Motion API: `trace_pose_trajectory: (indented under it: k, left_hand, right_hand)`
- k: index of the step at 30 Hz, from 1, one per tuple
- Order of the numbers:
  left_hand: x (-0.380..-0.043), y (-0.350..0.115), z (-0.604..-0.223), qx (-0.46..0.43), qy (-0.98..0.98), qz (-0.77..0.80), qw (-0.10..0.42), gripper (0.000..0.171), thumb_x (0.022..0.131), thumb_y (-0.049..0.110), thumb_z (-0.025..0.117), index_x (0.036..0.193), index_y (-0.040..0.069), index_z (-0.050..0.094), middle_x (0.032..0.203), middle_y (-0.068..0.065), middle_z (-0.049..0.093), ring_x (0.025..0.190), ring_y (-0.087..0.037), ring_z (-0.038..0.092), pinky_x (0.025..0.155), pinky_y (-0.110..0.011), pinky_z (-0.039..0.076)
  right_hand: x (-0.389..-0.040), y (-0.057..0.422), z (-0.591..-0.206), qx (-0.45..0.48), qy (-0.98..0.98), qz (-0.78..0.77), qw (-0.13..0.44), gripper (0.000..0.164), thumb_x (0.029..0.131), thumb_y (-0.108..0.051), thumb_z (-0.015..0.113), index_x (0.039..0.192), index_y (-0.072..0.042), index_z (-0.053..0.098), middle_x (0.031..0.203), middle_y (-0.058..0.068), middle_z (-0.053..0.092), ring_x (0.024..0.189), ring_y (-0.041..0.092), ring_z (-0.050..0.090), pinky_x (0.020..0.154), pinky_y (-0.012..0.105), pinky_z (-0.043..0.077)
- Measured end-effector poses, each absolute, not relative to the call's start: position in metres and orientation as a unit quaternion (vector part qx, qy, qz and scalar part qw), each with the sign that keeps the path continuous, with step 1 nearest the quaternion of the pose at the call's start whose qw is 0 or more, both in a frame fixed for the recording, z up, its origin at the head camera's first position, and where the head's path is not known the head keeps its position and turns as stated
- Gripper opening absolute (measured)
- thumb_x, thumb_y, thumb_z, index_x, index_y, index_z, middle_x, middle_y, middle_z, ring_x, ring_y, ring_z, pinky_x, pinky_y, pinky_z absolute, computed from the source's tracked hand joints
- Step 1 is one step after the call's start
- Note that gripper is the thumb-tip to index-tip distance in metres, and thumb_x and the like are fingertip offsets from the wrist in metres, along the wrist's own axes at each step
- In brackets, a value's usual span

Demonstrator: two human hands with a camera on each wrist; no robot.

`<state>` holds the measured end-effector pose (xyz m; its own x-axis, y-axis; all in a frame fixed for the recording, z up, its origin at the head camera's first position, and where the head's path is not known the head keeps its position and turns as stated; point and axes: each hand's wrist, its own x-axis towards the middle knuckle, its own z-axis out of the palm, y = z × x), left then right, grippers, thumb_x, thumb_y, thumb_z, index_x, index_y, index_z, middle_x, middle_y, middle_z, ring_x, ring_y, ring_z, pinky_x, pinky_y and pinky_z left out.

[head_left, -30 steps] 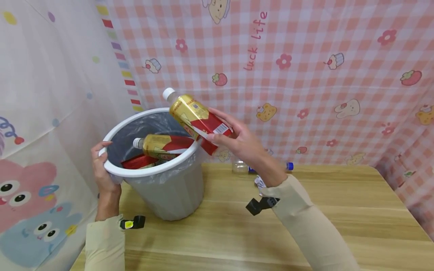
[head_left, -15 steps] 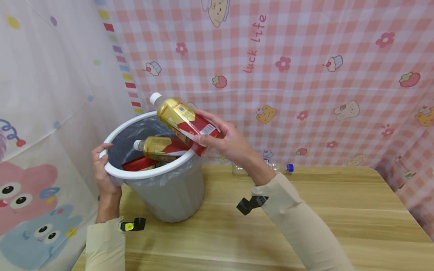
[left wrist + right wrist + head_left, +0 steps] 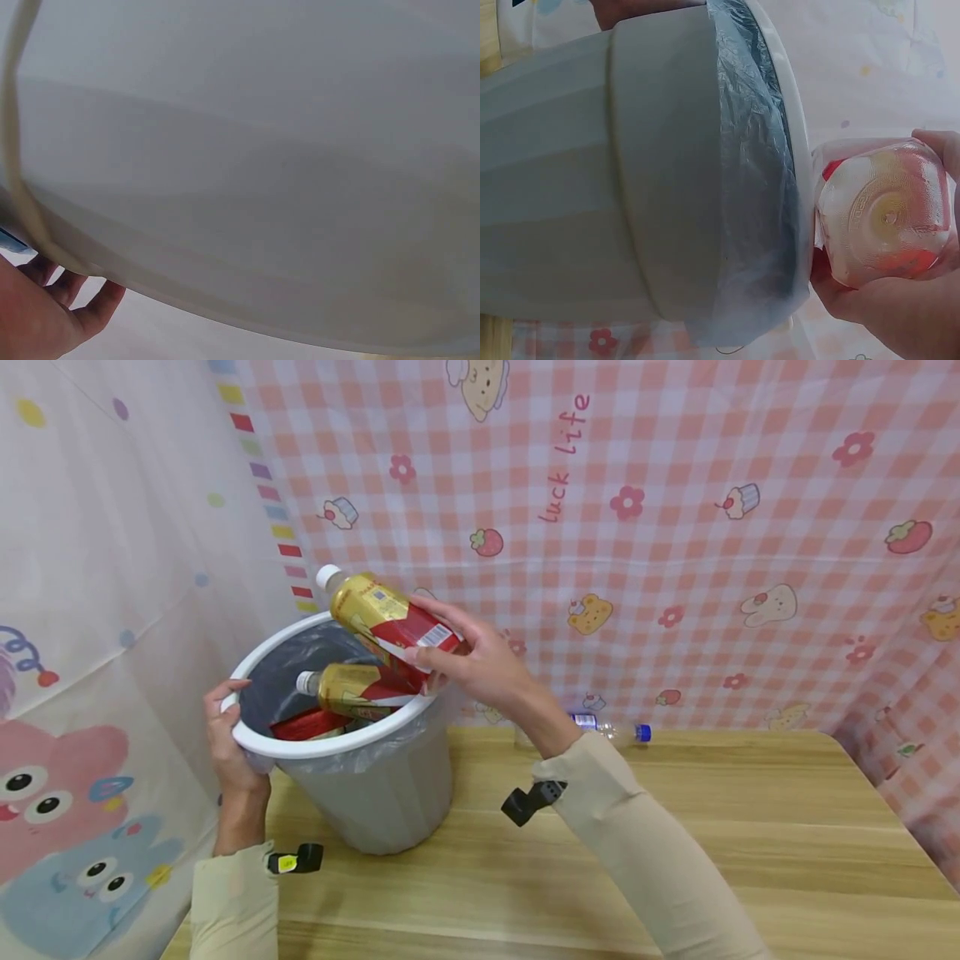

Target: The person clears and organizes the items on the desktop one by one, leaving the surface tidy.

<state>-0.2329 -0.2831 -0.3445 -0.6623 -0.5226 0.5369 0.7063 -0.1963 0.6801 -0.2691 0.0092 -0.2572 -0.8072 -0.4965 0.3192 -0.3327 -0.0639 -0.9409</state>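
Note:
A grey trash bin [image 3: 375, 802] with a white rim and a thin plastic liner [image 3: 754, 172] stands tilted on the table. My left hand [image 3: 228, 743] grips its rim at the left, with curled fingers [image 3: 101, 307] visible in the left wrist view. Above the opening's right side, my right hand [image 3: 480, 652] holds a plastic bottle [image 3: 386, 614] with a gold-and-red label and white cap, its cap end pointing up and left. The right wrist view shows the bottle's clear base [image 3: 885, 217] close to the rim. Inside lie a similar bottle [image 3: 352, 687] and a red wrapper-like piece [image 3: 311, 724].
A clear bottle with a blue cap [image 3: 642, 732] lies at the back of the wooden table [image 3: 675, 827], partly behind my right forearm. A pink checked cloth [image 3: 712, 568] hangs behind; a white printed cloth [image 3: 127, 635] hangs at the left.
My right hand has carried the gold-and-red bottle left and slightly down, farther over the bin's opening. The left hand keeps its grip on the rim.

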Motion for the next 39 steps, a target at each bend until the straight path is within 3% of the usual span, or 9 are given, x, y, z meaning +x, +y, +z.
trace_pose_trajectory:
  k: [3, 6, 9, 13, 17, 23, 31, 34, 39]
  left_hand:
    - [-0.233, -0.283, -0.345, -0.101, -0.483, -0.773, 0.398, 0.031, 0.093, 0.010, 0.035, 0.110, 0.002, 0.060, 0.115, -0.013, 0.056, 0.104, -0.021, 0.055, 0.088, -0.025, 0.042]
    - [-0.234, -0.283, -0.345, -0.108, -0.479, -0.776, 0.396, 0.031, 0.092, 0.010, 0.035, 0.110, 0.002, 0.060, 0.116, -0.013, 0.055, 0.105, -0.021, 0.055, 0.089, -0.025, 0.042]
    - [-0.234, -0.284, -0.345, -0.113, -0.476, -0.779, 0.393, 0.031, 0.092, 0.010, 0.035, 0.111, 0.002, 0.059, 0.117, -0.014, 0.055, 0.106, -0.021, 0.055, 0.090, -0.025, 0.042]
    - [-0.233, -0.284, -0.346, -0.109, -0.480, -0.777, 0.393, 0.031, 0.093, 0.010, 0.036, 0.111, 0.003, 0.059, 0.118, -0.014, 0.054, 0.107, -0.021, 0.055, 0.090, -0.025, 0.042]
    - [-0.232, -0.283, -0.346, -0.111, -0.476, -0.778, 0.394, 0.030, 0.093, 0.010, 0.036, 0.110, 0.002, 0.059, 0.117, -0.015, 0.054, 0.106, -0.022, 0.055, 0.090, -0.025, 0.042]
    - [-0.233, -0.283, -0.345, -0.121, -0.466, -0.783, 0.393, 0.029, 0.092, 0.009, 0.037, 0.110, 0.001, 0.059, 0.116, -0.015, 0.054, 0.105, -0.021, 0.055, 0.089, -0.025, 0.042]
    - [-0.233, -0.282, -0.346, -0.106, -0.481, -0.776, 0.393, 0.030, 0.093, 0.010, 0.037, 0.110, 0.003, 0.060, 0.118, -0.014, 0.053, 0.106, -0.021, 0.054, 0.090, -0.025, 0.042]
    - [-0.233, -0.282, -0.345, -0.107, -0.476, -0.777, 0.398, 0.029, 0.092, 0.010, 0.037, 0.108, 0.003, 0.061, 0.116, -0.015, 0.054, 0.105, -0.021, 0.055, 0.089, -0.025, 0.042]
    - [-0.233, -0.283, -0.345, -0.112, -0.469, -0.782, 0.394, 0.029, 0.092, 0.009, 0.037, 0.109, 0.002, 0.060, 0.115, -0.015, 0.055, 0.104, -0.021, 0.056, 0.089, -0.025, 0.043]
  right_hand:
    - [-0.271, 0.004, -0.256, -0.294, 0.692, -0.657, 0.055, 0.060, 0.090, -0.025, 0.072, 0.144, -0.036, 0.049, 0.134, 0.006, 0.053, 0.098, 0.025, 0.063, 0.078, 0.036, 0.054]
    - [-0.273, 0.001, -0.255, -0.281, 0.713, -0.641, 0.044, 0.060, 0.089, -0.030, 0.072, 0.143, -0.039, 0.049, 0.147, -0.007, 0.046, 0.110, 0.020, 0.058, 0.087, 0.036, 0.050]
    - [-0.274, -0.003, -0.254, -0.268, 0.726, -0.632, 0.041, 0.059, 0.088, -0.036, 0.073, 0.142, -0.043, 0.050, 0.147, -0.011, 0.045, 0.116, 0.018, 0.056, 0.092, 0.036, 0.049]
    - [-0.276, -0.008, -0.254, -0.253, 0.722, -0.643, 0.046, 0.060, 0.088, -0.036, 0.073, 0.142, -0.042, 0.049, 0.134, 0.001, 0.052, 0.113, 0.022, 0.059, 0.088, 0.038, 0.053]
    - [-0.277, -0.013, -0.254, -0.248, 0.713, -0.654, 0.041, 0.061, 0.089, -0.031, 0.073, 0.144, -0.037, 0.047, 0.131, 0.004, 0.055, 0.109, 0.023, 0.060, 0.084, 0.037, 0.056]
    - [-0.280, -0.022, -0.255, -0.284, 0.688, -0.667, 0.033, 0.065, 0.090, -0.022, 0.071, 0.148, -0.020, 0.043, 0.125, 0.011, 0.060, 0.104, 0.023, 0.064, 0.081, 0.035, 0.057]
    - [-0.282, -0.033, -0.262, -0.296, 0.743, -0.597, -0.058, 0.068, 0.090, -0.026, 0.072, 0.148, -0.011, 0.040, 0.122, 0.006, 0.054, 0.102, 0.016, 0.057, 0.085, 0.025, 0.051]
    - [-0.282, -0.037, -0.264, -0.287, 0.765, -0.570, -0.086, 0.069, 0.091, -0.028, 0.071, 0.149, -0.010, 0.038, 0.131, 0.010, 0.052, 0.113, 0.019, 0.053, 0.094, 0.032, 0.048]
    - [-0.282, -0.040, -0.267, -0.258, 0.809, -0.518, -0.100, 0.071, 0.091, -0.030, 0.069, 0.152, -0.016, 0.035, 0.151, 0.013, 0.035, 0.134, 0.026, 0.040, 0.110, 0.044, 0.036]
